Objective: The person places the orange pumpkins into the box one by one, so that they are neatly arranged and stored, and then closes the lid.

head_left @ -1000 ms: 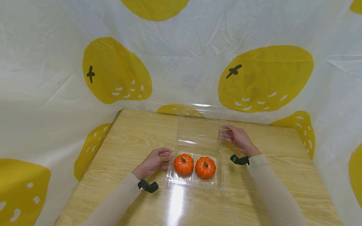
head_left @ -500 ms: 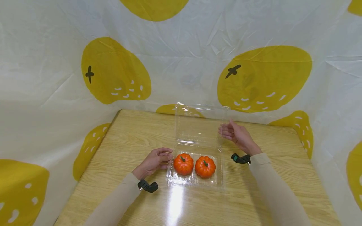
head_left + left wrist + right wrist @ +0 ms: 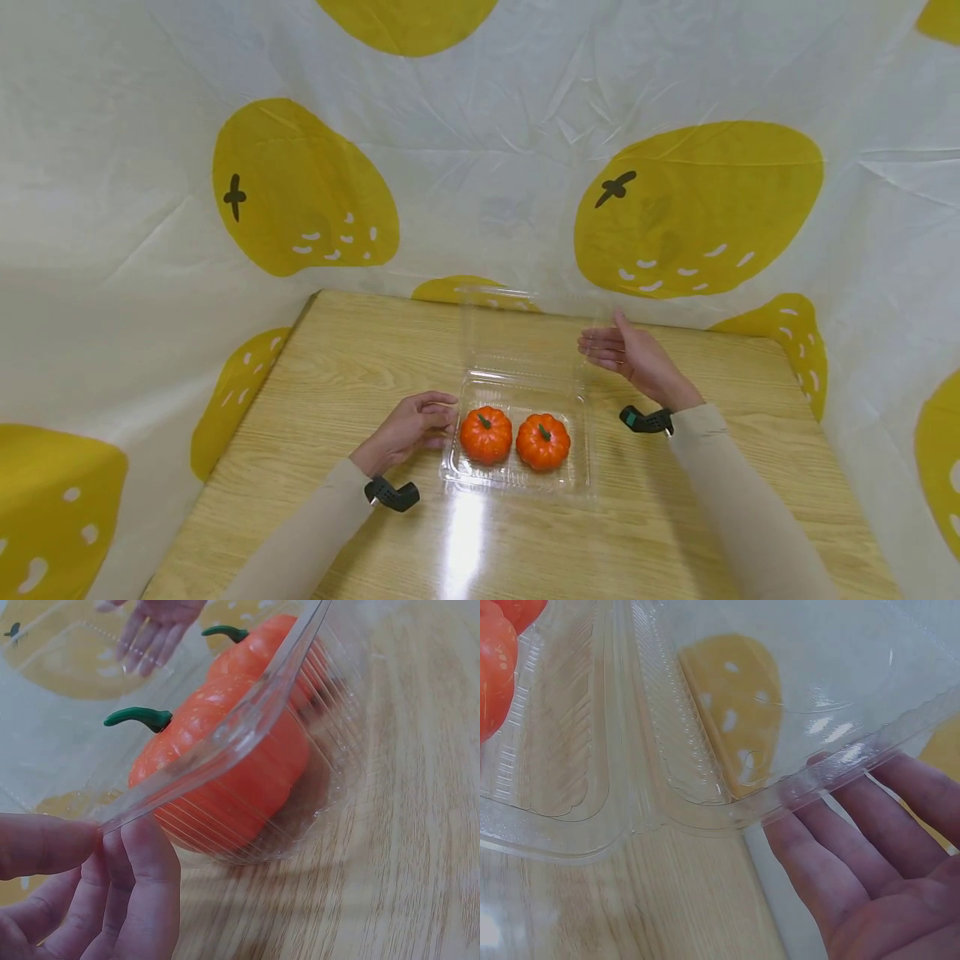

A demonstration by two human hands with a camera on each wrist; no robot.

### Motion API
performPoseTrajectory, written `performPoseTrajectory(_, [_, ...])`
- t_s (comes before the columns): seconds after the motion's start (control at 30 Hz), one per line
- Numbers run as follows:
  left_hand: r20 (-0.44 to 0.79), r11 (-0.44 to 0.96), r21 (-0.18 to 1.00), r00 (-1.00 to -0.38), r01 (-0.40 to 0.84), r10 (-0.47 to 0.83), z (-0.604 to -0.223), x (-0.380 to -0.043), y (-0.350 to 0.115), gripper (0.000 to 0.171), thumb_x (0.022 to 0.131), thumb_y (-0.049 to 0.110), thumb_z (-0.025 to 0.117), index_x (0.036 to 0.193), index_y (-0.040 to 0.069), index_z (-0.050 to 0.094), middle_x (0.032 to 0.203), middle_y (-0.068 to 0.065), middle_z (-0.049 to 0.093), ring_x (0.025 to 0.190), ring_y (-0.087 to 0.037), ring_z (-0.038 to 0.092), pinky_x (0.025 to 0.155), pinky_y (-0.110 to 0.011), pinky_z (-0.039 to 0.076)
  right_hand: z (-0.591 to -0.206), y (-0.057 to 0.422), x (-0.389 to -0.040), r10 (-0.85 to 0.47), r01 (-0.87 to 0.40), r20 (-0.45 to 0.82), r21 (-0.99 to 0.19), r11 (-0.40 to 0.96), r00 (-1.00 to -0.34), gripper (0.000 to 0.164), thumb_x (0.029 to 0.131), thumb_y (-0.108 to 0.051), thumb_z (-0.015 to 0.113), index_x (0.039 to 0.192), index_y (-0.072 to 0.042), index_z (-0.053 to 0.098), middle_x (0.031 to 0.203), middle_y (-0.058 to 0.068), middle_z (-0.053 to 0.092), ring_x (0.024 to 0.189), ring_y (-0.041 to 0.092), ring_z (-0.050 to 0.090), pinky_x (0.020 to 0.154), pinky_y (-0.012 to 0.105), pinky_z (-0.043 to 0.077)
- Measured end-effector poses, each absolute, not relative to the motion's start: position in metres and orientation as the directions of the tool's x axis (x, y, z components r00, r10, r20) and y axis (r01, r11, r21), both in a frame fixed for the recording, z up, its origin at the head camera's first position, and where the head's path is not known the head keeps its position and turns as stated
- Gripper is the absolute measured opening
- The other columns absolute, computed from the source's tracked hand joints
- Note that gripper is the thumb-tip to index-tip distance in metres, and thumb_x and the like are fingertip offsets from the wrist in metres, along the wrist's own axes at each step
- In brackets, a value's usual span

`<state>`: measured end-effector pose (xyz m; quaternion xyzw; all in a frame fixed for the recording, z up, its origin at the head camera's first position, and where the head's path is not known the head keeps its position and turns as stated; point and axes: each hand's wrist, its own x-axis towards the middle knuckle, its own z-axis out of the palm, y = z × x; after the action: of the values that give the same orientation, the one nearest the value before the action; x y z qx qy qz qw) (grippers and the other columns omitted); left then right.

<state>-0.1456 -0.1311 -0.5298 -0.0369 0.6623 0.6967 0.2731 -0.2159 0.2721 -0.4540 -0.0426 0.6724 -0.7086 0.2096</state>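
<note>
A clear plastic clamshell container point(image 3: 517, 487) lies on the table with its lid point(image 3: 525, 333) raised at the back. Two small orange pumpkins point(image 3: 486, 435) with green stems sit side by side in its base. At the left side, my left hand point(image 3: 412, 429) pinches the base's rim between thumb and fingers, as the left wrist view shows. My right hand point(image 3: 633, 358) is by the lid's right side with its fingers straight. In the right wrist view the fingertips point(image 3: 817, 780) lie behind the lid's clear edge, and the palm faces the camera.
The wooden table point(image 3: 360, 350) carries a bright glare patch in front of the container. A white cloth point(image 3: 487, 167) printed with yellow fruit hangs close behind the table and along both sides. Each wrist wears a black camera mount point(image 3: 647, 419).
My right hand has straightened its fingers and lifted its thumb beside the lid. The lid's top edge has shifted slightly. The left hand stays at the rim, and the pumpkins remain in the base.
</note>
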Motion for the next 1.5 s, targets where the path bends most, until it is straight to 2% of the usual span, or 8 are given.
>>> performPoseTrajectory(0.1, [-0.41,0.035,0.905,-0.849,-0.423,0.333,-0.53,-0.145,-0.131,0.042,0.1,0.003,0.061,0.141,-0.002,0.053,0.106,-0.003,0.069,0.087,-0.012,0.066,0.074,-0.027,0.06,-0.45,0.273,-0.213,-0.378,0.216,-0.215,-0.976,0.04,-0.9,0.09,0.108,-0.061,0.025,0.151,0.018,0.035,0.127,0.001,0.072,0.119,0.009,0.071,0.105,0.026,0.056])
performPoseTrajectory(0.2, [-0.41,0.031,0.905,-0.847,-0.425,0.338,-0.53,-0.145,-0.131,0.042,0.1,0.003,0.061,0.141,-0.003,0.053,0.107,-0.003,0.069,0.087,-0.012,0.066,0.074,-0.028,0.06,-0.446,0.274,-0.21,-0.401,0.19,-0.213,-0.977,0.095,-0.891,0.096,0.105,-0.067,0.024,0.152,0.016,0.036,0.148,0.021,0.058,0.125,0.01,0.067,0.106,0.024,0.054])
performPoseTrajectory(0.33, [-0.407,0.023,0.904,-0.846,-0.426,0.344,-0.53,-0.145,-0.131,0.042,0.1,0.003,0.062,0.14,-0.003,0.053,0.107,-0.004,0.07,0.086,-0.012,0.066,0.074,-0.027,0.06,-0.441,0.275,-0.206,-0.421,0.178,-0.221,-0.974,0.14,-0.88,0.098,0.104,-0.07,0.02,0.153,0.014,0.036,0.16,0.036,0.035,0.141,0.028,0.056,0.109,0.023,0.052])
performPoseTrajectory(0.53, [-0.404,0.02,0.906,-0.847,-0.423,0.345,-0.53,-0.144,-0.131,0.043,0.1,0.003,0.061,0.141,-0.004,0.052,0.106,-0.003,0.07,0.086,-0.011,0.066,0.072,-0.026,0.06,-0.433,0.273,-0.199,-0.442,0.158,-0.241,-0.964,0.216,-0.864,0.103,0.1,-0.077,0.021,0.154,0.01,0.037,0.162,0.029,0.038,0.152,0.043,0.036,0.115,0.025,0.047])
performPoseTrajectory(0.83, [-0.415,0.021,0.9,-0.841,-0.436,0.348,-0.531,-0.144,-0.133,0.043,0.1,0.004,0.061,0.142,-0.002,0.052,0.11,-0.006,0.07,0.088,-0.012,0.067,0.074,-0.026,0.061,-0.425,0.276,-0.189,-0.472,0.076,-0.226,-0.946,0.316,-0.852,0.098,0.103,-0.073,0.018,0.153,0.007,0.041,0.161,0.027,0.042,0.151,0.043,0.038,0.118,0.027,0.044])
performPoseTrajectory(1.1, [-0.417,0.021,0.899,-0.839,-0.438,0.35,-0.53,-0.145,-0.132,0.044,0.101,0.004,0.061,0.143,-0.003,0.051,0.11,-0.006,0.07,0.087,-0.012,0.067,0.074,-0.026,0.061,-0.423,0.279,-0.184,-0.484,0.071,-0.232,-0.942,0.328,-0.844,0.084,0.108,-0.064,0.028,0.15,0.006,0.046,0.16,0.028,0.041,0.152,0.043,0.037,0.11,0.013,0.046])
performPoseTrajectory(1.37, [-0.414,0.03,0.902,-0.84,-0.431,0.35,-0.53,-0.144,-0.131,0.044,0.101,0.005,0.061,0.143,-0.004,0.051,0.11,-0.005,0.07,0.087,-0.011,0.067,0.073,-0.025,0.06,-0.421,0.279,-0.18,-0.495,0.026,-0.242,-0.915,0.402,-0.835,0.074,0.109,-0.059,0.032,0.151,-0.001,0.049,0.162,0.025,0.041,0.152,0.043,0.037,0.124,0.047,0.031])
performPoseTrajectory(1.5, [-0.411,0.024,0.903,-0.843,-0.43,0.347,-0.531,-0.144,-0.13,0.044,0.1,0.004,0.061,0.143,-0.004,0.051,0.107,-0.003,0.07,0.087,-0.012,0.067,0.074,-0.026,0.06,-0.419,0.279,-0.175,-0.462,0.022,-0.257,-0.89,0.455,-0.849,0.07,0.109,-0.056,0.037,0.151,-0.001,0.049,0.162,0.023,0.042,0.152,0.042,0.039,0.124,0.051,0.03])
